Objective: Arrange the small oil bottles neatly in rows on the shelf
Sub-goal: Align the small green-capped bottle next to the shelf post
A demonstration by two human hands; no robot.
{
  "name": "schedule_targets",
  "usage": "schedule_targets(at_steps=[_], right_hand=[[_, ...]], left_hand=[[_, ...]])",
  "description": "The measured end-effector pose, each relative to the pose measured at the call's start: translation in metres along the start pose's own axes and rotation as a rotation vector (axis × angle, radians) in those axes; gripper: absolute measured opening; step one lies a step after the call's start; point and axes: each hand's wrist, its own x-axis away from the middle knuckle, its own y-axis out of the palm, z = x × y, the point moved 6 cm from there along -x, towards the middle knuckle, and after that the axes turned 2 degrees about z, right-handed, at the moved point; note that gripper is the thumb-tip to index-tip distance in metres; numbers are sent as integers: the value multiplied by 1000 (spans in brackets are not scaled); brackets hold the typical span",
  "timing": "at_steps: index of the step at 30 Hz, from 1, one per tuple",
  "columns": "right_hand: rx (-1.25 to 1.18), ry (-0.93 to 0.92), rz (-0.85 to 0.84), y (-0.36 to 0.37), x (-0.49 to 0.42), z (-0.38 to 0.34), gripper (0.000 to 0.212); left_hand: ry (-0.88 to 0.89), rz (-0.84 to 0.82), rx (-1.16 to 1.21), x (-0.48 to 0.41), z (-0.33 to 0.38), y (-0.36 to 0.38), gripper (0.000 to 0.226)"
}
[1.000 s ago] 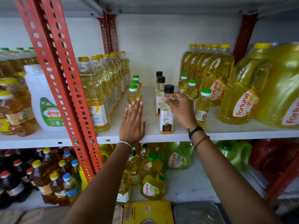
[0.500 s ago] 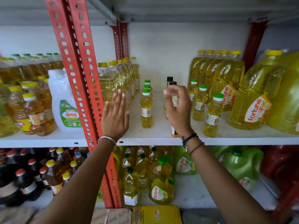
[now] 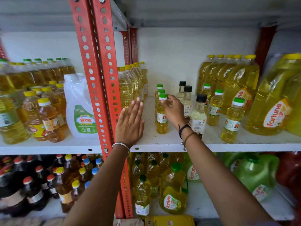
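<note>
On the white shelf [image 3: 156,141] stand three rows of small oil bottles. The left row has green caps; its front bottle [image 3: 161,119] is pinched at the cap by the fingers of my right hand [image 3: 174,110]. The middle row has black caps, with the front black-capped bottle [image 3: 199,115] just right of my right wrist. A right row of green-capped bottles ends at the front bottle [image 3: 232,122]. My left hand [image 3: 130,123] lies flat and open over the shelf, left of the rows, holding nothing.
A red perforated upright [image 3: 101,82] stands just left of my left hand. Tall yellow-capped oil bottles [image 3: 126,87] line the left side, large Fortune jugs [image 3: 268,101] the right. A white jug [image 3: 79,110] and more bottles fill the neighbouring bay and lower shelf.
My right hand left the front black-capped bottle and moved left onto the cap of the front green-capped bottle. My left hand stayed flat on the shelf.
</note>
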Motion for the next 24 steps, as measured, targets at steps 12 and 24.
schedule_targets(at_steps=[12, 24], right_hand=[[385, 30, 116, -7, -17, -5, 34], [153, 15, -5, 1, -7, -2, 29]], left_hand=[[-6, 1, 23, 0, 0, -1, 58], [-4, 11, 34, 0, 1, -1, 58]])
